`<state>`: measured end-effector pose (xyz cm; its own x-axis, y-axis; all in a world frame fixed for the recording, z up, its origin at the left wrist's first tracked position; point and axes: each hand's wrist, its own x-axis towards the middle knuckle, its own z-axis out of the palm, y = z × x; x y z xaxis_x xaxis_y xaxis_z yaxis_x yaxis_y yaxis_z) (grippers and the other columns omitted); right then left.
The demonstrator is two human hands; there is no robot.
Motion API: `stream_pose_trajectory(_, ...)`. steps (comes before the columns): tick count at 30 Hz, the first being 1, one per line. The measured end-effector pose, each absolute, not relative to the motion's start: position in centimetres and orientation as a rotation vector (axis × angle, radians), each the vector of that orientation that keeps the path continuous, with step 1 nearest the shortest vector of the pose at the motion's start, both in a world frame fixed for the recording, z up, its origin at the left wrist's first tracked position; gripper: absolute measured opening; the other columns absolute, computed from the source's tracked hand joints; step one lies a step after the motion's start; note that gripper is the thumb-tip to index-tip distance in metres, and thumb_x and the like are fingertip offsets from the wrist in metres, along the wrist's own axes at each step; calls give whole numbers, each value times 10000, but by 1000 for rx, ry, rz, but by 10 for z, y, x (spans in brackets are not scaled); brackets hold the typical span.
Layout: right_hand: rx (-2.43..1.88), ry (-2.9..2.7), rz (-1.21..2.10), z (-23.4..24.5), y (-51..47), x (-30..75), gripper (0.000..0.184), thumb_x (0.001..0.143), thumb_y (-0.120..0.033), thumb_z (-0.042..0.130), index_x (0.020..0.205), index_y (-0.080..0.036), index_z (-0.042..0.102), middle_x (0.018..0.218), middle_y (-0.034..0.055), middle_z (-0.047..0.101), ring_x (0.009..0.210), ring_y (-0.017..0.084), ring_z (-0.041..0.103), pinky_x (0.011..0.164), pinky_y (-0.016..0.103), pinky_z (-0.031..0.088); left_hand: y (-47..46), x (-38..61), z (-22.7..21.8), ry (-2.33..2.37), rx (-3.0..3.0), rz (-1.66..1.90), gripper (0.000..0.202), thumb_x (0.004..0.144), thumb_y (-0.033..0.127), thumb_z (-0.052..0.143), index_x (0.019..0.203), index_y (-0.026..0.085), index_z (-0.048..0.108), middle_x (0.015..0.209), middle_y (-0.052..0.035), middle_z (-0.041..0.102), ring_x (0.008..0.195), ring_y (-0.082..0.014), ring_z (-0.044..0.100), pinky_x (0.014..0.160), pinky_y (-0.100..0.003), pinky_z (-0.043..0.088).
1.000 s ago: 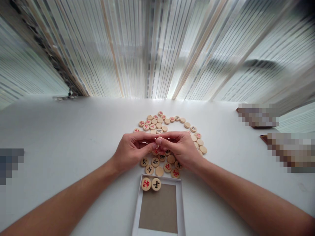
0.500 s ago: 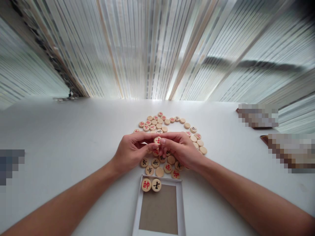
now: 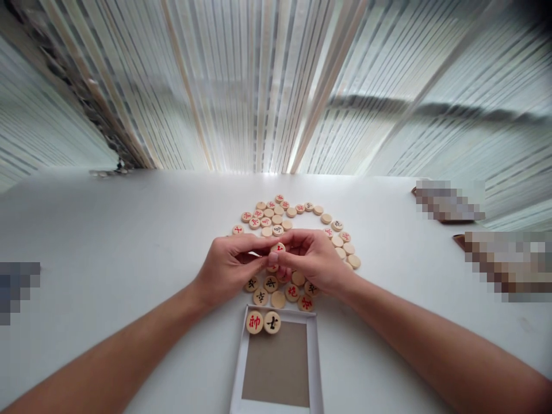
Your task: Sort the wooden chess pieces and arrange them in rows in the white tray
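While a striped curtain (image 3: 241, 115) is hanging beyond the left hand (image 3: 230, 264) and the right hand (image 3: 317, 261), a white table (image 3: 112, 247) is stretching beneath them and out to both sides. A shallow white tray (image 3: 318, 368) with a brown panel in its floor is lying just on the wearer's side of the grip, almost straight below it in view; its long axis appears to be running toward the wearer, and neither hand is clearly sitting nearer to it.

The hands are meeting at their fingertips. The right is grasping a wooden piece (image 3: 281, 248) with its thumb across the front; whether the left is also pressing on it, I cannot tell. Loose pieces (image 3: 278, 299) are spreading beyond, beneath and to the right of the grip, some showing red or black characters, others plain. Within the tray's far left corner, a red-marked piece (image 3: 255, 322) and a black-marked piece (image 3: 272, 322) are lying side by side, face up.

The held piece is resting between the hands above the table: a small, pale, round disc with no long axis, its red mark tilting toward the wearer and partly hiding behind the thumb.
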<state>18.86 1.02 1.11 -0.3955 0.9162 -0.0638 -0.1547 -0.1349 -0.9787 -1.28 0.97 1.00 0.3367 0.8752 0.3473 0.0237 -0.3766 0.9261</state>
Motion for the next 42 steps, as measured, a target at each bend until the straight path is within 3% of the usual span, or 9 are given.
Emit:
stream_pose_trajectory(6, -916, -1289, 1626, 15, 7, 186, 304, 717, -385, 961, 828, -172, 775, 656, 5, 749, 509, 121, 650, 488, 221, 543, 9, -13, 9, 752, 1616, 1158, 332, 805, 106, 860, 1128, 181, 843, 1041, -89, 845, 831, -196, 827, 743, -231, 699)
stream_pose_trajectory(13, -910, -1336, 1586, 14, 8, 187, 309, 787, -449, 910, 885, -175, 808, 710, 28, 778, 599, 150, 717, 587, 257, 604, 10, -10, 10, 727, 1435, 1181, 247, 787, 101, 871, 1020, 183, 866, 928, -66, 852, 792, -213, 829, 738, -264, 711)
stream_pose_trajectory(19, -906, -1365, 1586, 14, 8, 189, 338, 817, -484, 881, 1009, -208, 849, 791, 42, 812, 645, 171, 755, 645, 295, 651, 11, -10, 8, 793, 1432, 1216, 263, 743, 124, 903, 995, 190, 874, 922, -71, 853, 816, -223, 825, 745, -269, 706)
stream_pose_trajectory(23, -905, -1434, 1487, 13, 7, 188, 358, 865, -496, 837, 1096, -222, 850, 833, 55, 820, 683, 190, 765, 662, 317, 655, 11, -11, 9, 859, 1426, 1206, 277, 750, 194, 915, 1021, 163, 868, 980, -104, 852, 882, -264, 828, 804, -334, 712)
stream_pose_trajectory(27, -902, -1489, 1349, 9, 5, 186, 365, 926, -470, 782, 1194, -227, 828, 821, 54, 813, 698, 193, 756, 674, 330, 649, 12, -12, 9, 875, 1426, 1223, 265, 779, 251, 906, 1018, 144, 862, 1031, -123, 848, 964, -286, 823, 903, -381, 698)
stream_pose_trajectory(32, -918, -1521, 1127, 3, 5, 186, 272, 911, -361, 815, 1167, -277, 842, 1032, 73, 824, 891, 210, 751, 774, 336, 620, 13, -11, 9, 912, 1418, 1300, 215, 763, 222, 915, 951, 139, 854, 990, -101, 853, 942, -251, 825, 912, -338, 689)
stream_pose_trajectory(36, -906, -1526, 1083, 4, 5, 186, 249, 901, -314, 827, 1150, -312, 846, 998, 59, 788, 835, 181, 714, 694, 303, 579, 13, -10, 9, 915, 1416, 1323, 176, 768, 202, 906, 926, 147, 852, 981, -92, 854, 930, -239, 825, 904, -327, 689)
stream_pose_trajectory(42, -903, -1486, 1125, 5, 5, 186, 251, 867, -360, 858, 1109, -294, 858, 1047, 80, 771, 860, 189, 724, 672, 293, 603, 13, -10, 9, 926, 1444, 1332, 169, 777, 214, 904, 927, 153, 856, 974, -90, 853, 939, -244, 823, 911, -336, 688)
